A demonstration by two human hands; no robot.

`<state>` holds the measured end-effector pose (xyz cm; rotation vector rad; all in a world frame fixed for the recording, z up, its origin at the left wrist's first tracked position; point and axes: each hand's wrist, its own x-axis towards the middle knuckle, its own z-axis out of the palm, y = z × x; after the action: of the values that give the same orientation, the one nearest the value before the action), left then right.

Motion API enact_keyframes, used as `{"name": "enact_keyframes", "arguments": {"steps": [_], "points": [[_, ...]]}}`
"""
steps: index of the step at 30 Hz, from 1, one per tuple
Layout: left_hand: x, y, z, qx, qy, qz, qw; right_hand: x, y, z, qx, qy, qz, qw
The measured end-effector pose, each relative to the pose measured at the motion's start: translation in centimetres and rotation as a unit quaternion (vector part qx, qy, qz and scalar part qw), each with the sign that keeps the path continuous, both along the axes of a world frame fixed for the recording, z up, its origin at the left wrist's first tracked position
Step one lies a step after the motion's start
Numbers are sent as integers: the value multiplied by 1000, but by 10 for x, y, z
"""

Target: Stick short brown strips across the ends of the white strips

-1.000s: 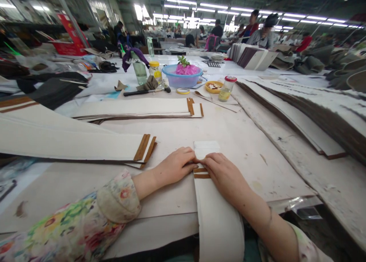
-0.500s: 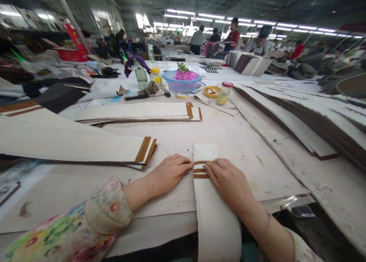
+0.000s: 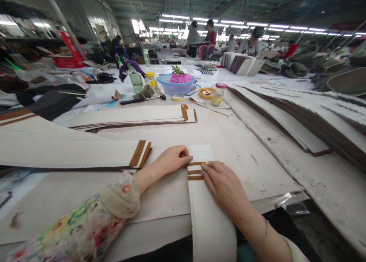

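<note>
A long white strip (image 3: 210, 212) lies before me, hanging over the table's near edge. Brown bands (image 3: 195, 172) cross it near its far end, where a paler, ribbed-looking end piece (image 3: 201, 151) shows. At the strip's left edge, my left hand (image 3: 174, 157) has curled fingers, with the thumb and fingertips closed on the edge by the topmost band. My right hand (image 3: 224, 182) rests palm down over the strip's right side, fingers stretched out, the tips touching the bands. Whatever lies under the right palm is hidden.
Similar banded strips (image 3: 85, 151) are piled at the left, with another stack (image 3: 137, 115) behind. Farther back stand a blue basin (image 3: 174, 87), a lidded jar (image 3: 218, 95), a yellow dish (image 3: 206, 93) and a brush (image 3: 143, 99). Layered sheets (image 3: 286, 117) cover the right. Several people are beyond.
My left hand has shifted slightly up the strip's edge, and its fingers have curled in. The right hand stays on the bands. The whole view has swung a little to the right.
</note>
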<state>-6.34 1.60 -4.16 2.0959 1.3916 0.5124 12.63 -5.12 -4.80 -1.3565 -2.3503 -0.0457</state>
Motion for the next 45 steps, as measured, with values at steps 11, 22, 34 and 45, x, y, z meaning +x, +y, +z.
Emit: {"name": "enact_keyframes", "arguments": {"steps": [11, 22, 34, 45], "points": [[16, -4, 21, -133, -173, -22, 976, 2, -3, -4, 44, 58, -1, 997], [56, 27, 17, -201, -124, -161, 958, 2, -2, -2, 19, 78, 28, 996], [58, 13, 19, 50, 86, -145, 984, 2, -3, 0, 3, 101, 23, 995], [59, 5, 16, 129, 152, -203, 959, 0, -2, 1, -24, 97, 24, 995]]}}
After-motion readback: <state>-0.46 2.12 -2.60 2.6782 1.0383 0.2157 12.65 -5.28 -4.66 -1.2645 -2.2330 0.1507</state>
